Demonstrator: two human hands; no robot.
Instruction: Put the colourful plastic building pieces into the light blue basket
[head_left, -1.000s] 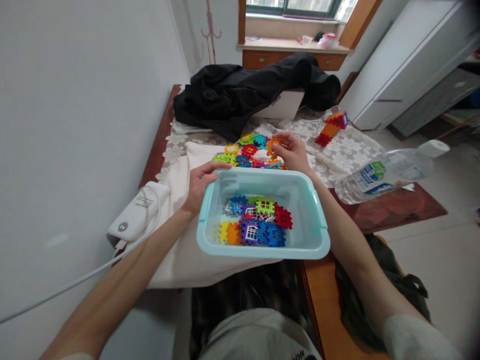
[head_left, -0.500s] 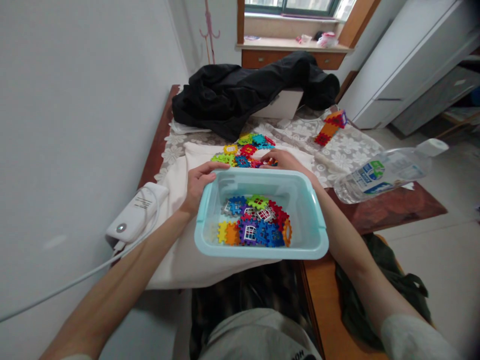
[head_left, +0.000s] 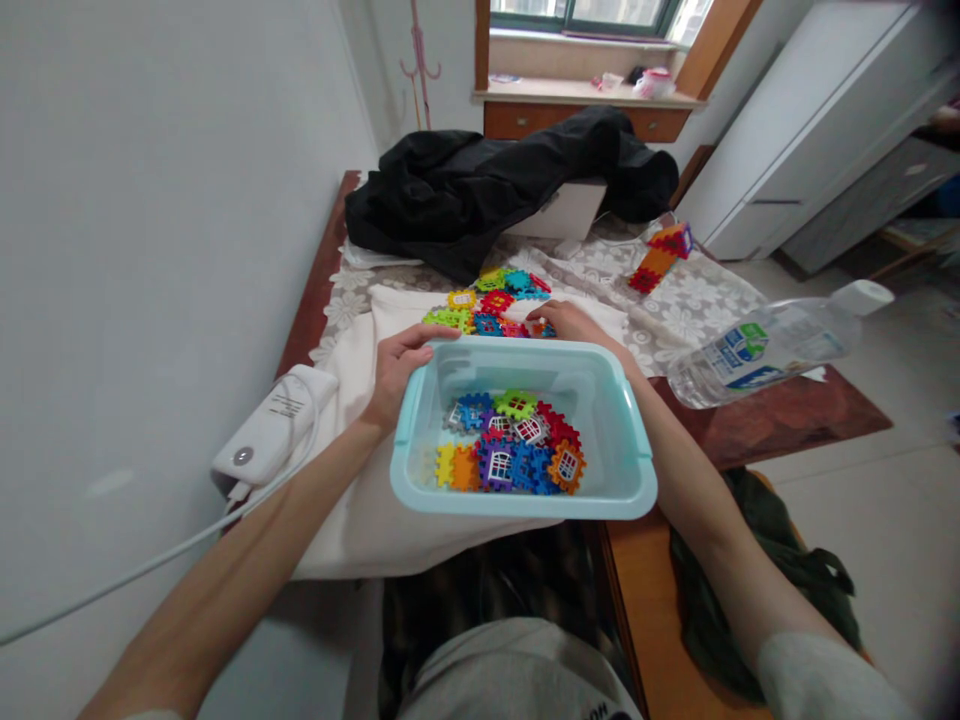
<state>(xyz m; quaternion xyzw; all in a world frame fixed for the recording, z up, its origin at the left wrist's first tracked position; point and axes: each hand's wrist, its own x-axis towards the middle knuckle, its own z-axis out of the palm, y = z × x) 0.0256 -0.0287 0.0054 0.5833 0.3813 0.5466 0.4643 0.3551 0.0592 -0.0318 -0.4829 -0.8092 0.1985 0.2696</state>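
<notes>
A light blue plastic tub tilts toward me over the table's near edge. Inside lie several notched plastic building blocks, among them an orange window block, a purple one and a lime green one. My left hand is closed on the tub's far left corner, fingers along the rim. Behind the far rim, my right hand curls its fingers down onto a pile of loose blocks; its thumb and fingertips are partly hidden, and its forearm passes along the tub's right side.
A white cloth lies beneath the pile. To the left sits a white power bank with a cable. A clear bottle stands right, an orange-red block build farther back. Black clothing covers the table's far end.
The orange window block in the tub has tipped from its edge to face up. My right hand has shifted slightly right over the pile. My left hand and the tub stay nearly still.
</notes>
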